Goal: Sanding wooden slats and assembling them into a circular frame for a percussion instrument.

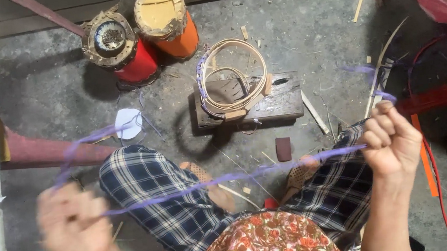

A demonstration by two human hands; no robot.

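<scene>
Between the two hands, above the lap, a purple strip (230, 177) stretches taut; the right hand (391, 142) is clenched around one end, while the left hand (74, 229) is blurred, so whether its grip is closed cannot be told. Pulled too hard, the strip could slip or snap. Beyond the knees, a coiled cane hoop (233, 79) rests on a wooden block (283, 101). The strip's far ends are hard to trace.

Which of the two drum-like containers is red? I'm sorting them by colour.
The left container, with the dark top, is red; the right container has an orange body and pale top.
</scene>
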